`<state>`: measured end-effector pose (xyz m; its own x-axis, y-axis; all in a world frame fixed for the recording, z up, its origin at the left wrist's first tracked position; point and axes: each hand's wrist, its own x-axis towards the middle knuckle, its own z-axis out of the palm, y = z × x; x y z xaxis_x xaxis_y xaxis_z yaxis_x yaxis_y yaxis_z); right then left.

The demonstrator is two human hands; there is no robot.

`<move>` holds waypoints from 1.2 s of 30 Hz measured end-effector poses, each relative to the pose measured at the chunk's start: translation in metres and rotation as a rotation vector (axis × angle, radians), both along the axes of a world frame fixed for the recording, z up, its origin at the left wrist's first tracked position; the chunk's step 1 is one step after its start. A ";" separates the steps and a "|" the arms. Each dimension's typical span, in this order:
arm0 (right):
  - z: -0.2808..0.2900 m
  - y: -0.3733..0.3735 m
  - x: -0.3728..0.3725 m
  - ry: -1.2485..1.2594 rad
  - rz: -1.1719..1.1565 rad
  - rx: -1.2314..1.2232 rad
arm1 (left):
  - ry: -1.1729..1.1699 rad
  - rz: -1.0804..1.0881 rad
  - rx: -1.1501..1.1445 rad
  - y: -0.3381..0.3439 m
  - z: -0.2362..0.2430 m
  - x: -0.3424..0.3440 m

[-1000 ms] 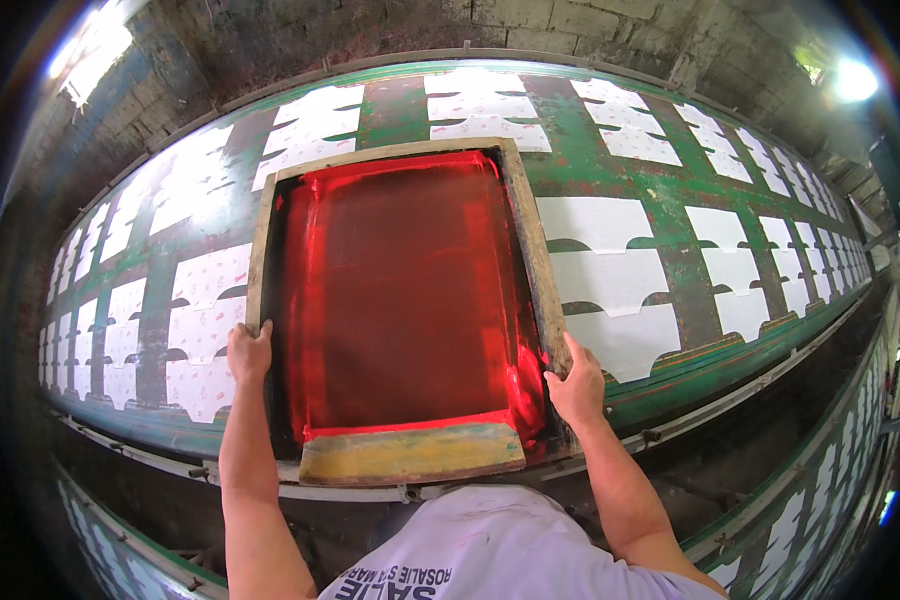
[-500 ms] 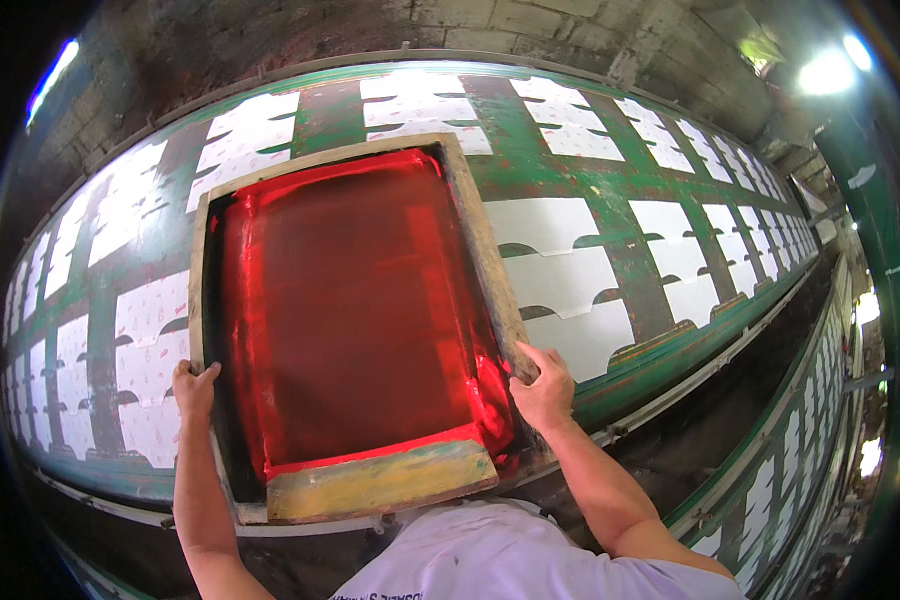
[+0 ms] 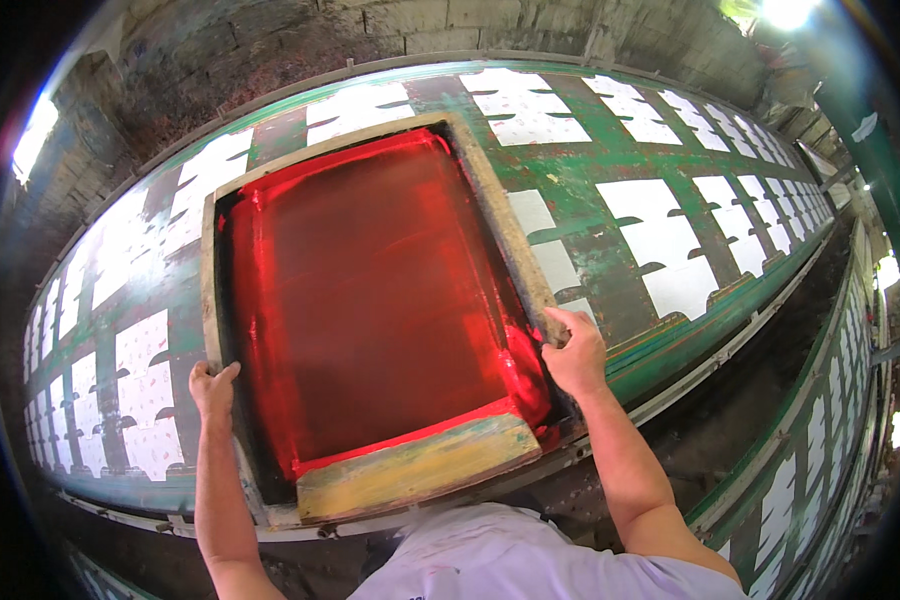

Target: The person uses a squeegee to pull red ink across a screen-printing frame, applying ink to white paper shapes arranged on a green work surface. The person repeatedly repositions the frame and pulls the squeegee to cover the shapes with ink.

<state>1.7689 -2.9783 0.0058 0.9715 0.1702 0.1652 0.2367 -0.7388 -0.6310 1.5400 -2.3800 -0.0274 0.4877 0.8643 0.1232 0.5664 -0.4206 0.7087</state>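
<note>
A wooden screen-printing frame is held tilted over the long table, its dark mesh smeared with wet red ink. The ink is thickest along the mesh edges and at the near right corner. Across the near end lies a wide wooden board with yellow and green stains. My left hand grips the left rail, thumb over the inner side. On the right rail, near its lower end, my right hand has a closed grip with the index finger laid along the wood. The frame hides the sheets beneath it.
White cut sheets lie in two rows along the green table; those at the near left carry small red prints. A rail runs along the near edge. Another sheet-covered table stands at right, a block wall behind.
The frame and both my hands have shifted a little to the right along the table. My view has moved the same way, and my grip on the rails is unchanged.
</note>
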 end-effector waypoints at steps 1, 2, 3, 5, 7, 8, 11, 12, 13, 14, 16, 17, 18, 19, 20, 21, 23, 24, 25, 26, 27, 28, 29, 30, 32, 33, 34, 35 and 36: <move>-0.004 -0.019 0.011 -0.005 0.000 0.002 | 0.050 0.021 -0.006 -0.017 -0.002 0.014; -0.008 -0.037 0.022 -0.001 -0.019 0.004 | 0.048 0.015 0.018 -0.036 -0.004 0.025; -0.013 -0.055 0.032 0.002 -0.039 0.006 | 0.046 0.011 0.030 -0.057 -0.007 0.038; -0.021 -0.092 0.052 -0.045 -0.062 -0.019 | 0.056 0.003 -0.059 -0.095 -0.007 0.059; -0.026 -0.125 0.069 -0.027 -0.080 0.000 | 0.092 0.023 0.037 -0.138 -0.012 0.079; -0.029 -0.140 0.078 -0.018 -0.090 0.000 | 0.103 0.028 0.087 -0.156 -0.011 0.087; -0.037 -0.183 0.098 0.011 -0.103 0.038 | 0.152 0.027 0.047 -0.204 -0.008 0.108; -0.038 -0.195 0.103 0.013 -0.107 0.057 | 0.127 0.012 0.054 -0.219 -0.007 0.113; -0.039 -0.204 0.107 0.036 -0.126 0.059 | 0.168 0.034 0.099 -0.231 -0.006 0.119; -0.040 -0.213 0.110 0.045 -0.126 0.063 | 0.159 0.041 0.101 -0.242 -0.005 0.123; -0.040 -0.227 0.116 0.061 -0.138 0.070 | 0.148 0.053 0.125 -0.260 -0.004 0.132; -0.040 -0.233 0.118 0.062 -0.126 0.089 | 0.131 0.044 0.087 -0.264 -0.003 0.134; -0.040 -0.238 0.121 0.062 -0.118 0.098 | 0.147 0.047 0.068 -0.267 -0.002 0.136; -0.040 -0.241 0.123 0.063 -0.110 0.107 | 0.159 0.045 0.074 -0.269 -0.003 0.137; -0.040 -0.244 0.124 0.074 -0.113 0.119 | 0.167 0.034 0.102 -0.268 -0.003 0.138; -0.040 -0.246 0.125 0.074 -0.094 0.122 | 0.184 0.036 0.086 -0.267 -0.005 0.138; -0.041 -0.249 0.123 0.082 -0.057 0.147 | 0.214 0.034 0.113 -0.263 -0.009 0.135; -0.041 -0.250 0.121 0.075 -0.042 0.097 | 0.234 0.025 0.117 -0.261 -0.012 0.133; -0.042 -0.252 0.119 0.054 -0.017 0.061 | 0.254 0.018 0.138 -0.259 -0.016 0.134; -0.042 -0.252 0.117 0.001 0.014 0.035 | 0.271 0.006 0.157 -0.255 -0.018 0.134; -0.042 -0.253 0.115 0.020 0.006 0.012 | 0.291 0.013 0.145 -0.253 -0.020 0.133; -0.041 -0.253 0.114 0.009 0.009 -0.002 | 0.273 0.005 0.120 -0.252 -0.022 0.135; -0.040 -0.252 0.112 0.035 0.001 -0.033 | 0.260 0.002 0.106 -0.252 -0.024 0.135; -0.036 -0.250 0.108 0.013 -0.004 -0.042 | 0.264 0.008 0.099 -0.253 -0.025 0.134; -0.026 -0.243 0.102 0.037 -0.047 -0.088 | 0.288 0.014 0.046 -0.255 -0.027 0.136; -0.018 -0.238 0.095 0.056 -0.064 -0.222 | 0.297 0.018 0.043 -0.257 -0.028 0.137; -0.010 -0.229 0.083 -0.110 0.046 -0.223 | 0.333 0.038 0.041 -0.259 -0.029 0.138; -0.001 -0.222 0.067 -0.235 0.139 -0.243 | 0.304 0.036 0.029 -0.261 -0.030 0.138; 0.009 -0.214 0.049 -0.341 0.235 -0.265 | 0.290 0.048 0.018 -0.264 -0.031 0.137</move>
